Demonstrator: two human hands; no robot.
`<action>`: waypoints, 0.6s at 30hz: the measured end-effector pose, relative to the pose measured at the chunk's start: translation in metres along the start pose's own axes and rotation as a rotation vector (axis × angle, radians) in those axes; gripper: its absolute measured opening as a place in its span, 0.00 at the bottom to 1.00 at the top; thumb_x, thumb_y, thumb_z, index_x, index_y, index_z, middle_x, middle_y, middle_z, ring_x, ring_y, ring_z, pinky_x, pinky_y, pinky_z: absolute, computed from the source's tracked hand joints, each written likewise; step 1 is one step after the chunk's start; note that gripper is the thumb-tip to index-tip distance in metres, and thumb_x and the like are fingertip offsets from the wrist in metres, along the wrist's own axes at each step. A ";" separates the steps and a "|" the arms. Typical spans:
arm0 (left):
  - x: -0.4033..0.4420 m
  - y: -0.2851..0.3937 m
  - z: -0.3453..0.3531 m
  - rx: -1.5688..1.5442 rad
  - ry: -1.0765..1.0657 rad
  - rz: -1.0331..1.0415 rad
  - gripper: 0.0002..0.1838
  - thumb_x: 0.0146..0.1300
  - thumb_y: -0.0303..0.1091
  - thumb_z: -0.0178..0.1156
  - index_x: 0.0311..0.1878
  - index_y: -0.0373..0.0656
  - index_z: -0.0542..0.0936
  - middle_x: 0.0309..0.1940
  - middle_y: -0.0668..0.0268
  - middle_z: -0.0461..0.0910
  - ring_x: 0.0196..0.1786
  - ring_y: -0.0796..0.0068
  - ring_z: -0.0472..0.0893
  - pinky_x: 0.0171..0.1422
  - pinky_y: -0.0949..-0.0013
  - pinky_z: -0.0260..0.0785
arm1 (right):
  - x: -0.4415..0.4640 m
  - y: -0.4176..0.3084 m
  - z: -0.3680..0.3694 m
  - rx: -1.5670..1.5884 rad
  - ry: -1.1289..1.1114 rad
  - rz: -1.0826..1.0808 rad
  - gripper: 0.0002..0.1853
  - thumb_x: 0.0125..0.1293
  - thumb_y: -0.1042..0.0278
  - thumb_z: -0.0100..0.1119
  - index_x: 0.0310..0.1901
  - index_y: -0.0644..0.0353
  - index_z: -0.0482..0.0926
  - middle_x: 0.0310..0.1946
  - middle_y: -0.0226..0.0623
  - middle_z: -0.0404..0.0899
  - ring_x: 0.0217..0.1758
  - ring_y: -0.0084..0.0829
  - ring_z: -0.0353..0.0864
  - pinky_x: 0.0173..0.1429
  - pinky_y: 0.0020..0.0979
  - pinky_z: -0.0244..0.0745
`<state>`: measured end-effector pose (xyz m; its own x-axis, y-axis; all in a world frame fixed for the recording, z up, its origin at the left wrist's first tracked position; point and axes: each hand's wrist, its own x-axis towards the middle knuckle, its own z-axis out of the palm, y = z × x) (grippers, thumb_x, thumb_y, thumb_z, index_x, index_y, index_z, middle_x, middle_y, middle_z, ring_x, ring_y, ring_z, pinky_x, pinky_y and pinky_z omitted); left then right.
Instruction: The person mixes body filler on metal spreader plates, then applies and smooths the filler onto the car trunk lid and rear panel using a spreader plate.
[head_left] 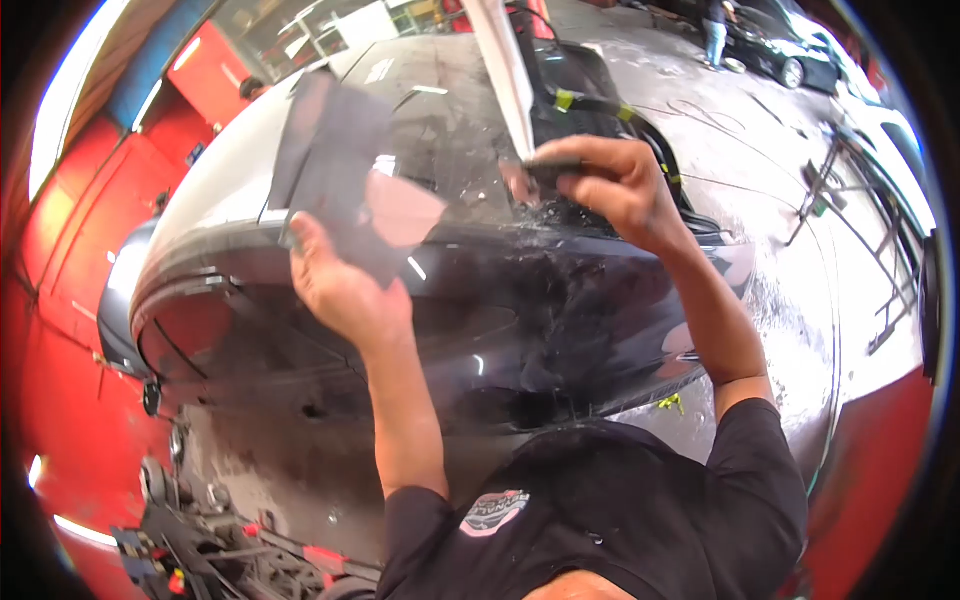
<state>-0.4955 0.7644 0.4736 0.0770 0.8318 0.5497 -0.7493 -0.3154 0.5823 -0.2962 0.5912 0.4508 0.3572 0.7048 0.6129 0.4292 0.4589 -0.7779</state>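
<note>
Red walls [72,265] frame my remote view: left hand [350,300] clamps grey sheet [322,150], right hand [622,190] pinches dark piece [553,167], presumably for control.

1. A car repair workshop: a dark car [290,320] fills the middle, with yellow tape [564,100] towards its far right.
2. A second car [797,66] stands far right on the pale floor [760,150].
3. Metal equipment [205,545] sits near left, beside a red wall [75,230].
</note>
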 end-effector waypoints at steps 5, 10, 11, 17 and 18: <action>0.004 -0.005 -0.017 -0.013 -0.064 -0.057 0.20 0.79 0.42 0.57 0.54 0.30 0.80 0.50 0.58 0.83 0.52 0.66 0.84 0.57 0.60 0.78 | 0.040 -0.005 0.001 0.245 0.374 -0.260 0.18 0.70 0.82 0.53 0.60 0.74 0.82 0.51 0.37 0.88 0.55 0.24 0.85 0.65 0.27 0.77; -0.006 -0.007 -0.017 0.006 -0.041 -0.131 0.19 0.78 0.42 0.58 0.53 0.31 0.80 0.49 0.59 0.83 0.51 0.66 0.84 0.56 0.61 0.78 | 0.097 -0.006 0.004 0.076 0.770 -0.413 0.17 0.70 0.79 0.58 0.58 0.60 0.86 0.45 0.28 0.88 0.38 0.16 0.79 0.43 0.23 0.75; -0.007 -0.007 -0.019 0.019 -0.036 -0.147 0.19 0.78 0.43 0.58 0.53 0.31 0.80 0.49 0.59 0.83 0.51 0.66 0.84 0.56 0.61 0.78 | 0.110 -0.002 0.002 0.036 0.813 -0.486 0.17 0.70 0.78 0.58 0.58 0.60 0.86 0.45 0.31 0.87 0.36 0.18 0.80 0.42 0.24 0.75; -0.007 -0.010 -0.031 0.056 -0.074 -0.128 0.20 0.78 0.43 0.58 0.54 0.31 0.80 0.50 0.58 0.83 0.51 0.65 0.85 0.56 0.61 0.79 | 0.156 0.005 0.003 -0.061 0.992 -0.665 0.17 0.69 0.79 0.61 0.59 0.64 0.84 0.48 0.36 0.87 0.38 0.20 0.81 0.43 0.24 0.76; -0.007 -0.010 -0.033 0.064 -0.076 -0.125 0.20 0.78 0.43 0.58 0.54 0.31 0.80 0.50 0.58 0.83 0.51 0.65 0.85 0.56 0.61 0.79 | 0.161 0.008 0.001 -0.087 1.023 -0.690 0.18 0.69 0.80 0.62 0.60 0.64 0.83 0.48 0.34 0.87 0.39 0.18 0.80 0.43 0.22 0.75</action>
<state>-0.5098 0.7766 0.4441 0.2181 0.8303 0.5129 -0.6874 -0.2423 0.6846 -0.2366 0.7089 0.5432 0.5011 -0.4349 0.7481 0.8249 0.5013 -0.2612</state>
